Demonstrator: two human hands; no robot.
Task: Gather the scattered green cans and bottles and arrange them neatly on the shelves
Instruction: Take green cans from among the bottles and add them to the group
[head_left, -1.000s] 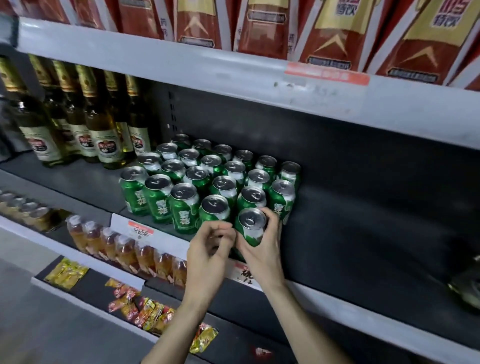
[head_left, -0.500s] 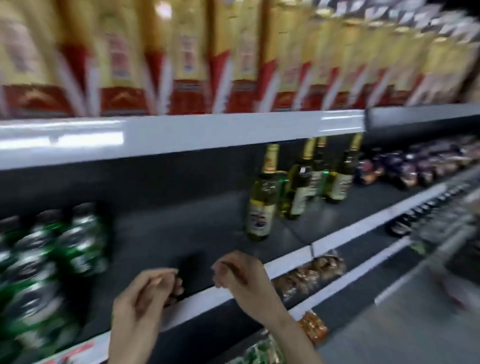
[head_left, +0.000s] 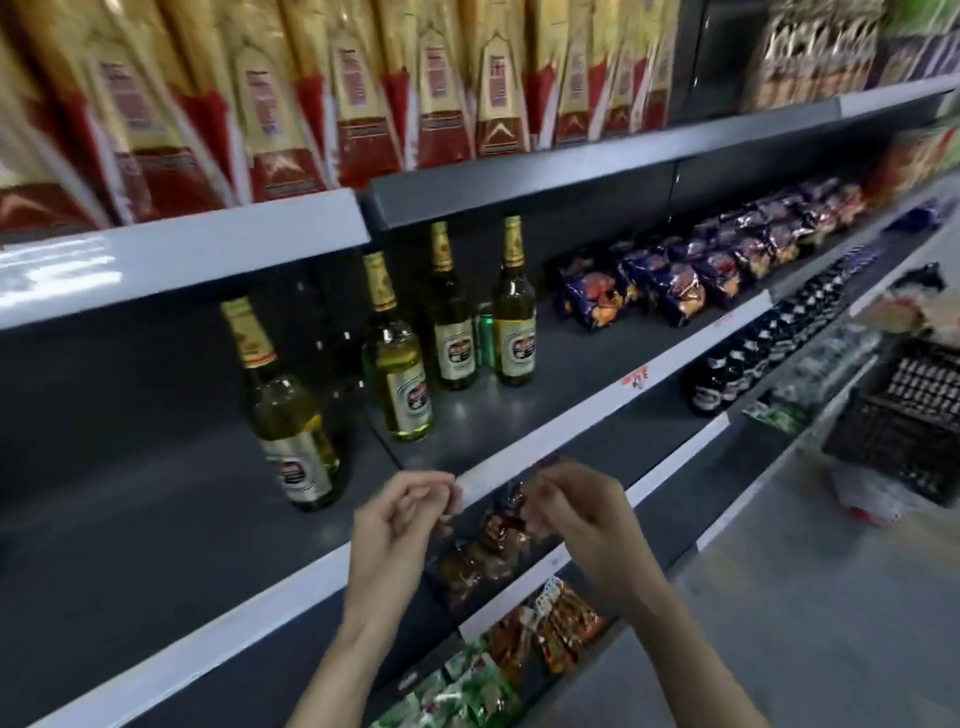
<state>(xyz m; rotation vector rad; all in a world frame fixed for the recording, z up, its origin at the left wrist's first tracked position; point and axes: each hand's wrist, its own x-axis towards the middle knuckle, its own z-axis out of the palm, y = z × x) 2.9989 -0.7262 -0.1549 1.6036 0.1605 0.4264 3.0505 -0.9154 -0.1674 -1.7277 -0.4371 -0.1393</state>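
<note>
Four green glass bottles are standing upright on the dark middle shelf (head_left: 156, 509), loosely strung out and well apart from any neat row.

Leftmost bottle (head_left: 291, 415): it is sitting nearest the shelf front, by itself. Likely heavy for its size, rigid, breakable. The glass looks smooth and probably slippery; the paper label band around the belly is offering the surest hold, with the neck as a second point.

Second bottle (head_left: 397, 364): it is standing further back and to the right. Same handling judgement.

Third bottle (head_left: 451, 322) and fourth bottle (head_left: 514, 317): they are standing near each other toward the rear. Between them a green can (head_left: 485, 335) is peeking out, mostly hidden. A can is likely light, thin-walled and easy to dent; taking it round the body should do, once a bottle beside it is lifted clear. Knocking glass against glass is the risk here.

Hands: the left hand (head_left: 397, 525) and right hand (head_left: 582, 514) are hovering in front of the shelf's white edge strip (head_left: 597, 410), below the bottles, touching none of them. Both are empty, fingers loosely curled, thumb and fingertips close together but pinching nothing I can make out.

Far right: purple snack bags (head_left: 675, 283) are lining the same shelf level.
</note>
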